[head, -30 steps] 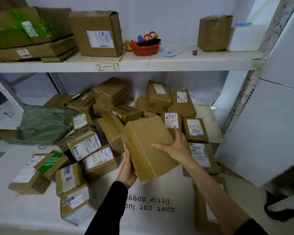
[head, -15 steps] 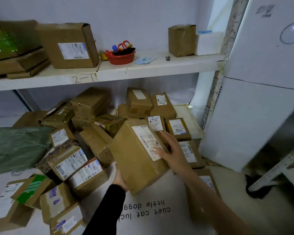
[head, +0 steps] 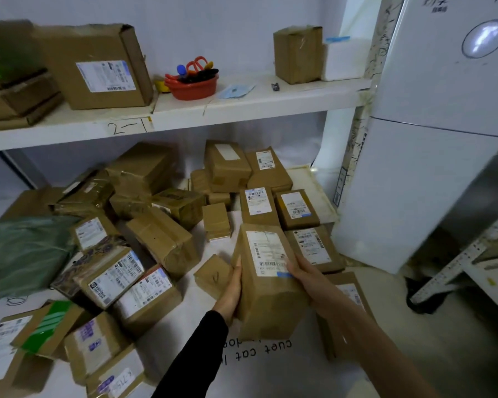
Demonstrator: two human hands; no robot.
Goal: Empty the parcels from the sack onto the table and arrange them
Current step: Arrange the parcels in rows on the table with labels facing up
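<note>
Left hand presses flat against the labelled parcel; right hand wraps fingers over its right edge. Bare table lies beneath, toward the near edge

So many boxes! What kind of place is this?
Probably a parcel sorting room: labelled cardboard parcels heaped on the table, a shelf marked 2-1, a green sack beside them.
</note>
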